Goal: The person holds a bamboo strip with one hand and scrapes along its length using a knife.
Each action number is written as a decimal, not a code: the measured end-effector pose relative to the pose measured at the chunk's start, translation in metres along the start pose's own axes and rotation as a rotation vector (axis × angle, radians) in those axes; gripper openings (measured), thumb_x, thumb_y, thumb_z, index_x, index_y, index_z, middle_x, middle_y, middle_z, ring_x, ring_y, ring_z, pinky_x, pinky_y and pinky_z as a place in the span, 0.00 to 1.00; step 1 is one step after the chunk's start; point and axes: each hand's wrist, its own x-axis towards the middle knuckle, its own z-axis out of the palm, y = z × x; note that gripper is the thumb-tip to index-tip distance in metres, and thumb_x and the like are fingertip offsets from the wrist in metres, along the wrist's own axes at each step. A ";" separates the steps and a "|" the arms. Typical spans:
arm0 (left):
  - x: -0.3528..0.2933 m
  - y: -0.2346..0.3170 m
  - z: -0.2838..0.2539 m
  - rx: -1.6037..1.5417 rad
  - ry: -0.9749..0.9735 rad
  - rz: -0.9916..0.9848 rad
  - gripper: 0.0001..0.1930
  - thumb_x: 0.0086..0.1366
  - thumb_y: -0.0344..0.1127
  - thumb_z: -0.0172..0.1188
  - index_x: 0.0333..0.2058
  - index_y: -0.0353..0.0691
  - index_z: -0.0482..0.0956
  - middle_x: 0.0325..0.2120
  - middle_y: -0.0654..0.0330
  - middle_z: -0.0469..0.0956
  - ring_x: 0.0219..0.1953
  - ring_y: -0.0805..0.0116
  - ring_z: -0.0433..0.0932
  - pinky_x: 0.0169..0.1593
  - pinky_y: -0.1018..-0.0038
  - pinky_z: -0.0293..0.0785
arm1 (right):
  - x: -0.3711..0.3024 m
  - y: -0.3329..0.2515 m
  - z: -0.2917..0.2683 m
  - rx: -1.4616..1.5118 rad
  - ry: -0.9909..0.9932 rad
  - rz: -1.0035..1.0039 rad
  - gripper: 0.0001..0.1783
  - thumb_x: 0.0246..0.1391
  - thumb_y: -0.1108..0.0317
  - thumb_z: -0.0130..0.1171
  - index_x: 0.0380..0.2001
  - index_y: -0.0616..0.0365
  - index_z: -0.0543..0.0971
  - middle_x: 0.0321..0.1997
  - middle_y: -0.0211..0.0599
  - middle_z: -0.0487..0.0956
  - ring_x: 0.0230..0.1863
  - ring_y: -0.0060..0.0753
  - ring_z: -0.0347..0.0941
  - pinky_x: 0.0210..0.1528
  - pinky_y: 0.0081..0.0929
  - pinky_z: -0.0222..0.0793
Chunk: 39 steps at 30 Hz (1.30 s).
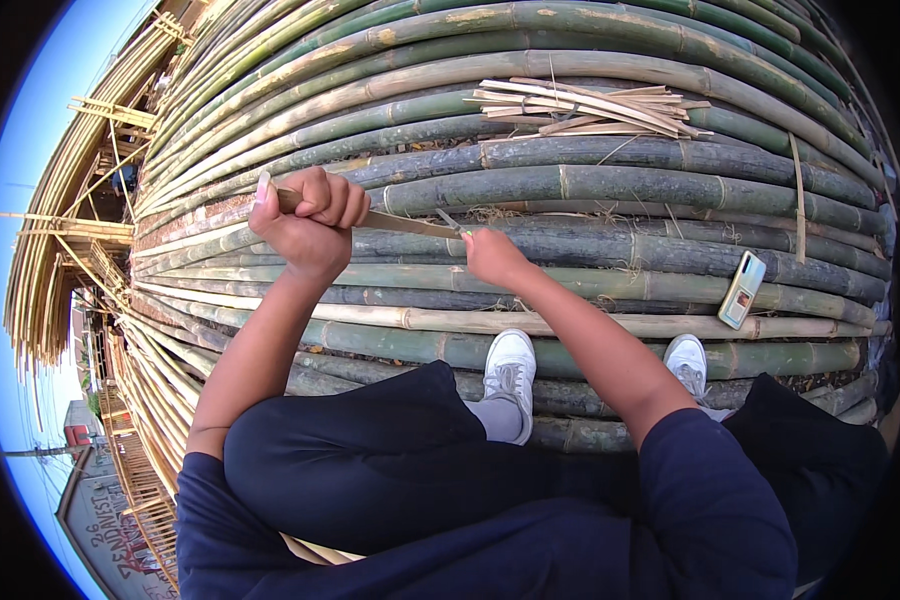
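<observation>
My left hand [310, 215] is closed in a fist, thumb up, around one end of a flat brown strip [410, 223] that looks like split bamboo. The strip slants rightward to my right hand [497, 258], which is closed at its far end. A thin grey, blade-like piece [448, 219] sticks up at the right fingertips. My fingers hide its lower part, and its kind is too small to make out. Both hands are above a bed of bamboo poles [610, 250], where fine shavings [490, 214] lie just beyond the right hand.
A bundle of pale split bamboo strips [590, 106] lies on the poles at the far side. A phone [742, 290] rests to the right, with a single strip [798, 200] beyond it. My white shoes [510, 365] stand on the poles. Upright bamboo stacks [60, 260] rise at left.
</observation>
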 end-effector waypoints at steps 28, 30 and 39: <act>-0.003 0.004 -0.007 0.029 0.099 0.006 0.26 0.54 0.63 0.39 0.11 0.50 0.49 0.06 0.70 0.45 0.10 0.75 0.40 0.18 0.74 0.41 | 0.000 -0.041 -0.035 0.012 -0.082 0.030 0.24 0.59 0.60 0.40 0.21 0.68 0.75 0.25 0.61 0.75 0.30 0.62 0.72 0.36 0.50 0.67; -0.002 0.005 -0.008 0.030 0.099 0.026 0.26 0.54 0.63 0.39 0.11 0.50 0.49 0.06 0.70 0.45 0.10 0.75 0.40 0.18 0.74 0.40 | 0.000 -0.058 -0.044 0.080 -0.006 -0.012 0.23 0.59 0.60 0.41 0.21 0.69 0.76 0.24 0.62 0.75 0.30 0.61 0.72 0.36 0.50 0.67; 0.001 0.002 -0.004 0.022 0.101 0.024 0.26 0.55 0.62 0.38 0.11 0.50 0.50 0.06 0.70 0.45 0.10 0.74 0.40 0.18 0.74 0.41 | -0.004 -0.022 -0.013 0.005 -0.063 0.043 0.22 0.59 0.61 0.42 0.22 0.68 0.76 0.21 0.60 0.74 0.27 0.62 0.72 0.34 0.50 0.67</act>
